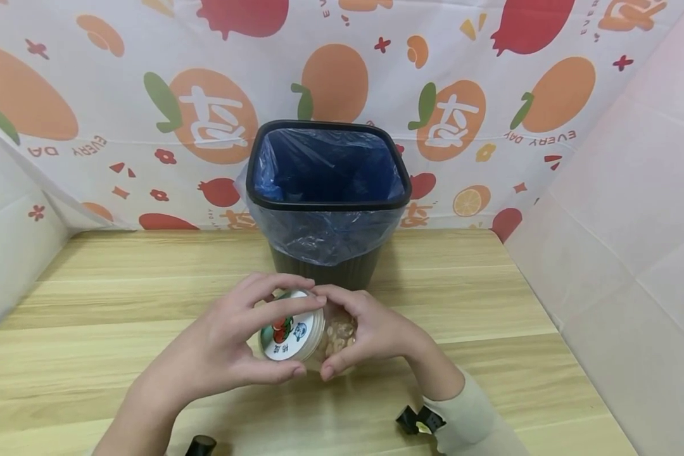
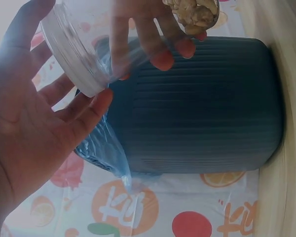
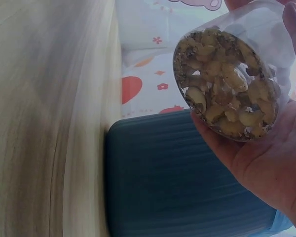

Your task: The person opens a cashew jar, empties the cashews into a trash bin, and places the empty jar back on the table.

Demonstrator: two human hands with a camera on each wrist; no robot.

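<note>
A clear plastic jar (image 3: 281, 29) is held up in front of the bin, tilted with its lid toward the left. Pale nut-like pieces (image 3: 227, 84) with dark crumbs lie at its bottom. My left hand (image 1: 222, 342) grips the round lid (image 1: 292, 332), thumb on the near edge and fingers over the far one. The lid is at the jar's mouth and bears a white label with a red and green picture. Around the jar's body, my right hand (image 1: 382, 329) curls its fingers and thumb near the bottom.
A dark bin (image 1: 348, 272) lined with a translucent bluish bag (image 1: 319, 237) stands behind the hands, against a fruit-print backdrop (image 1: 205, 158). Beneath is a light wood-grain table (image 1: 120, 304), with white side walls (image 1: 621, 221) rising at left and right.
</note>
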